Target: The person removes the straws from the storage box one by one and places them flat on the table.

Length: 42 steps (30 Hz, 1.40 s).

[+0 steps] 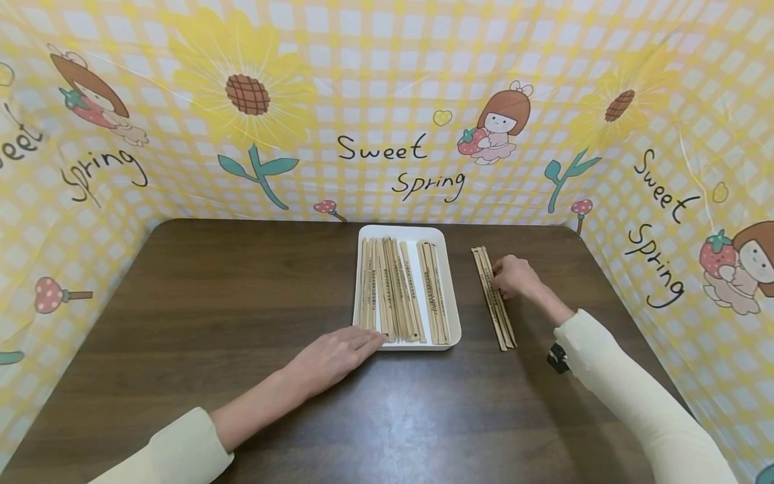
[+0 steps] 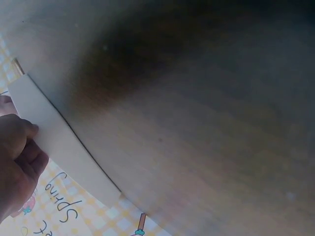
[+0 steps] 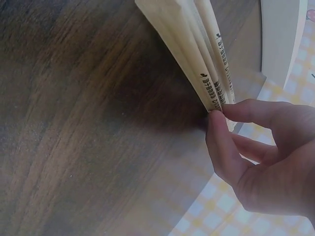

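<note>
A white tray (image 1: 455,329) on the brown table carries several long thin sticks (image 1: 396,289) wrapped in printed brown paper, in a larger group at left and a smaller one at right. At the tray's near left corner is my left hand (image 1: 338,353), its fingers over the rim; the left wrist view shows that hand (image 2: 17,157) holding the tray wall (image 2: 64,142). Right of the tray, my right hand (image 1: 515,277) pinches at a few paper-wrapped sticks (image 1: 497,306) lying side by side. Close up, thumb and finger of that hand (image 3: 270,157) grip the edge of the wrapped sticks (image 3: 197,54).
Yellow checked cloth (image 1: 387,81) with flowers and cartoon figures walls off the back and both sides of the table (image 1: 242,289). A small black device (image 1: 557,358) sits under the right sleeve.
</note>
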Tool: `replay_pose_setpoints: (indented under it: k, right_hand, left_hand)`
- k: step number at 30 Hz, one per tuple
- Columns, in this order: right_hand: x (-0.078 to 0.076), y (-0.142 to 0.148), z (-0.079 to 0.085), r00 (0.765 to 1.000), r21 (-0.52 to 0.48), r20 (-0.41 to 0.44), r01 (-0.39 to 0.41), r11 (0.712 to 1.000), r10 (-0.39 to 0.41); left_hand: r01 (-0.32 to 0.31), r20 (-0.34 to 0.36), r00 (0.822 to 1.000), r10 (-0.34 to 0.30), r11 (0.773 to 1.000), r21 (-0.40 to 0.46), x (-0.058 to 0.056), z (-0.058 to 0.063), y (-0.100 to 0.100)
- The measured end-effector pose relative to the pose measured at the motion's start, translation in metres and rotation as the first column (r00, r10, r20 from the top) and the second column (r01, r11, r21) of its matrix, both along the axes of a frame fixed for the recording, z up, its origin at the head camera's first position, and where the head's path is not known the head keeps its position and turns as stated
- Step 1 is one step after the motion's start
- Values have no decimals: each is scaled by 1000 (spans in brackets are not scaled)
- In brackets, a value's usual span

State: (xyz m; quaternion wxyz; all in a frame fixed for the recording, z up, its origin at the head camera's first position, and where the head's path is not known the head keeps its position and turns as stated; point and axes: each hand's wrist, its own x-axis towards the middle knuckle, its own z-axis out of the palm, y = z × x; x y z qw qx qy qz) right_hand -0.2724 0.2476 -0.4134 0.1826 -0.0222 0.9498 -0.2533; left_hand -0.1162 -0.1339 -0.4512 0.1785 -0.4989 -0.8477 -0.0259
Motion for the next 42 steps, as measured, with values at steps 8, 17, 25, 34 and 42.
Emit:
replay_pose_setpoints:
  k: [8, 17, 25, 34, 42]
  right_hand:
    - [1, 1, 1, 1000, 18, 7, 13, 1000, -13]
    - [6, -6, 11, 998, 20, -63, -3, 1000, 4]
    - [4, -28, 20, 994, 42, -94, -50, 998, 54]
    - [9, -55, 29, 1000, -200, -5, -11, 980, 10]
    - [15, -73, 35, 1000, -280, 10, -23, 960, 27]
  left_hand:
    - [-1, -4, 1000, 1, 1000, -1, 0, 0, 0]
    - [9, -16, 1000, -9, 1000, 13, -1, 1, 0]
    - [15, -12, 1000, -14, 1000, 16, 0, 1, 0]
    - [14, -12, 1000, -14, 1000, 6, -1, 2, 0]
    - [9, -15, 1000, -9, 1000, 6, 0, 1, 0]
